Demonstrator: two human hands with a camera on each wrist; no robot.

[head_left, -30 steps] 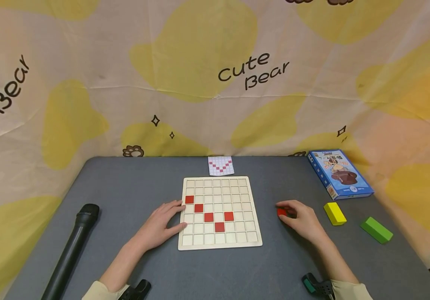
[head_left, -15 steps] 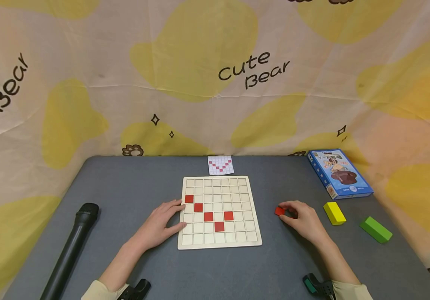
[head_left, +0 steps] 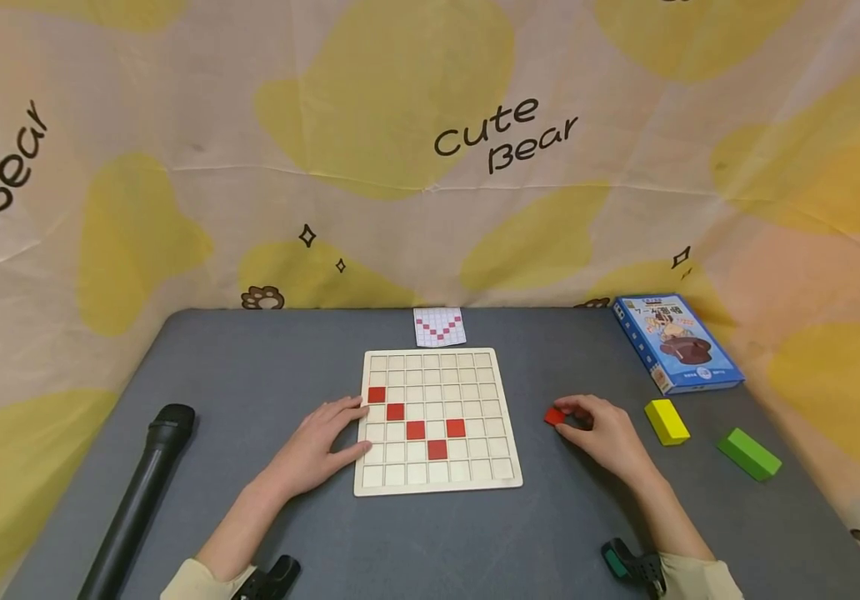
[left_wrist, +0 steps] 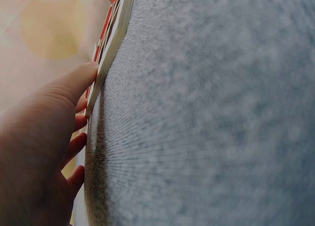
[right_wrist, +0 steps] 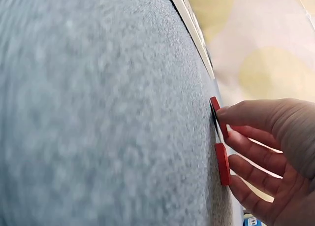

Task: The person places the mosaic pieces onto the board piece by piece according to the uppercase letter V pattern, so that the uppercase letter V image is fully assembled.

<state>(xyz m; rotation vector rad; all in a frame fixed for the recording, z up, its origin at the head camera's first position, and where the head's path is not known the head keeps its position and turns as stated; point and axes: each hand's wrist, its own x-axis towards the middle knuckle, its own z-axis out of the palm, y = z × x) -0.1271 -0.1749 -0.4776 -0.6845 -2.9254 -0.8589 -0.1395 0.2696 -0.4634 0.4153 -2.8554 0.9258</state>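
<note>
Head view shows a person seated at a dark grey felt-covered table, both bare hands resting on it. The left hand lies flat with fingers relaxed and nearly straight, its fingertips touching the left edge of a square pale wooden grid board. 5 red square tiles sit in the board's cells, forming a partial V shape. The left wrist view confirms this: the thumb and fingers press against the board's side edge without curling round it.

The right hand rests to the right of the board, well apart from it, its thumb and fingertips pinching a small red square tile that is on or just above the table. In the right wrist view the fingers touch that tile's edge, and a second red tile lies just beside it under the hand.

Just beyond the board lies a small white card printed with a red V pattern. Right of the right hand are a yellow rectangular block and, further right, a green rectangular block. A blue cardboard game box lies near the table's far right corner. A black microphone lies along the left side. Behind hangs a cream cloth with yellow shapes and the words "Cute Bear".
</note>
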